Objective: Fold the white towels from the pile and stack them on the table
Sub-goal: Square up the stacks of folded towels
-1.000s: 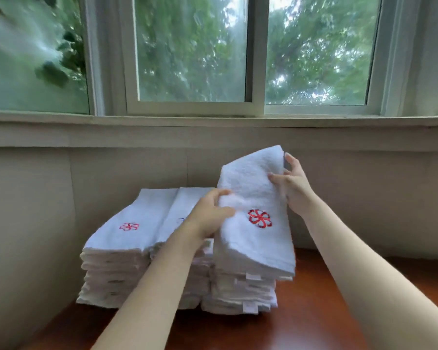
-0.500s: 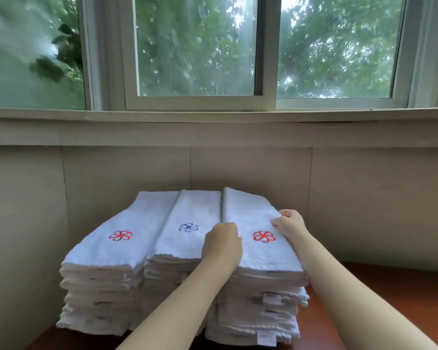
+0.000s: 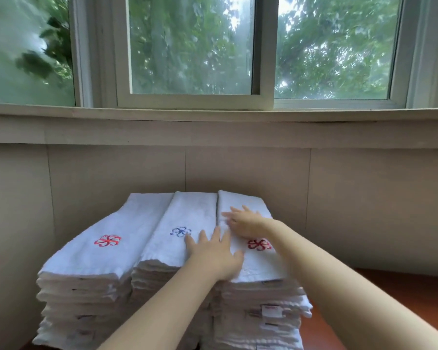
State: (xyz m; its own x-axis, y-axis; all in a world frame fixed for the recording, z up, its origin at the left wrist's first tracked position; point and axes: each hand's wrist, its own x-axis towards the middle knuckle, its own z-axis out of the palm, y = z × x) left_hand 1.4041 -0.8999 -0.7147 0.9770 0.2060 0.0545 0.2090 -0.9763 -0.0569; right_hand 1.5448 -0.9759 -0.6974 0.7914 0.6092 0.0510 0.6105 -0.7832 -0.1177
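Three stacks of folded white towels stand side by side on the brown table (image 3: 395, 299), against the wall. The left stack (image 3: 104, 251) shows a red flower emblem on top, the middle stack (image 3: 185, 218) a blue one. On the right stack lies the top towel (image 3: 258, 263) with a red emblem. My left hand (image 3: 215, 256) lies flat with spread fingers across the seam between the middle and right stacks. My right hand (image 3: 245, 222) presses flat on the far half of the right top towel, just beyond its emblem.
A beige panelled wall (image 3: 364, 210) rises right behind the stacks and at the left. Above it runs a window sill (image 3: 213, 114) under a sliding window with trees outside. Bare table surface shows to the right of the stacks.
The towel I held raised over the right stack now lies flat on it. Both hands have opened from curled to flat, and my right hand has slid toward the far end.
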